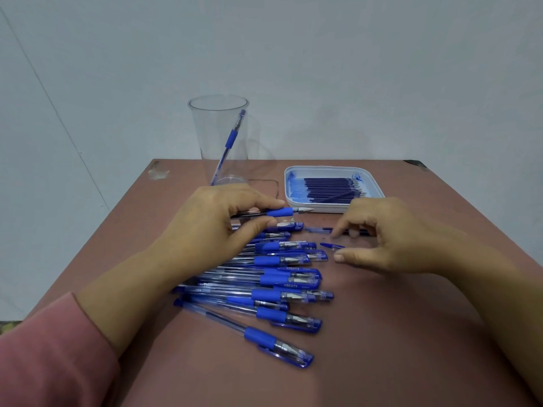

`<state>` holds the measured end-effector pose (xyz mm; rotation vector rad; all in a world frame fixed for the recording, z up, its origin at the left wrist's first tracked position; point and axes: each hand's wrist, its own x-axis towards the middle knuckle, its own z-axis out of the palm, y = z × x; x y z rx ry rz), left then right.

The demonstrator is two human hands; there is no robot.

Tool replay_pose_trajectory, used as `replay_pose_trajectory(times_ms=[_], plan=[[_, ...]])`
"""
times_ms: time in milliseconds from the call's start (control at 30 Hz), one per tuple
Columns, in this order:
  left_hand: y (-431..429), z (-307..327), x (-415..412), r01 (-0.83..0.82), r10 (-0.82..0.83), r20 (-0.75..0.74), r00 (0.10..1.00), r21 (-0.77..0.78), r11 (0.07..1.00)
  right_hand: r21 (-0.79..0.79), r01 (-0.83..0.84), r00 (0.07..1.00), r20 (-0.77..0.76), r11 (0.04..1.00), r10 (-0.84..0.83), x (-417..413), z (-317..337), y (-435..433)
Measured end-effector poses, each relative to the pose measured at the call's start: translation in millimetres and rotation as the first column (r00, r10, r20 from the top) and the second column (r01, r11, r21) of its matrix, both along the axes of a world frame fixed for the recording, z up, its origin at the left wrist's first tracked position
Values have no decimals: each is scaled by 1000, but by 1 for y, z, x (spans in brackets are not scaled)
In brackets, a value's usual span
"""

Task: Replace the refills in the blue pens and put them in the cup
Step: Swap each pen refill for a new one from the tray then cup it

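One blue pen (231, 138) leans inside the clear plastic cup (205, 127) at the far edge of the tabletop (382, 333). To its right, the white tray (332, 169) holds about ten dark blue refills (329, 188) side by side. I count roughly a dozen capped pens (270, 295) heaped in front of me; they overlap too much for an exact figure. My left hand (211, 218) grips one uncapped pen (280, 212), tip pointing right. My right hand (393, 236) hovers loosely curled, holding nothing, over one loose refill (316, 230) and one small blue piece (330, 245).
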<state>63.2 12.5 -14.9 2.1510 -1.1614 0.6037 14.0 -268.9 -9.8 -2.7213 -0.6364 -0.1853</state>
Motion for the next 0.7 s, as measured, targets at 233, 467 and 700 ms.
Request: replay_pose_trajectory(times_ms=[233, 467, 700], plan=[[0, 0, 0, 23, -23, -1, 1000, 18, 1000, -94, 43, 997, -53, 995, -48, -5, 2, 4], [0, -1, 0, 30, -30, -3, 1000, 32, 999, 150, 124, 990, 49, 981, -133, -3, 6, 9], [-2, -2, -1, 31, -30, -20, 999, 35, 999, 288, -16, 977, 206, 957, -46, -5, 5, 26]])
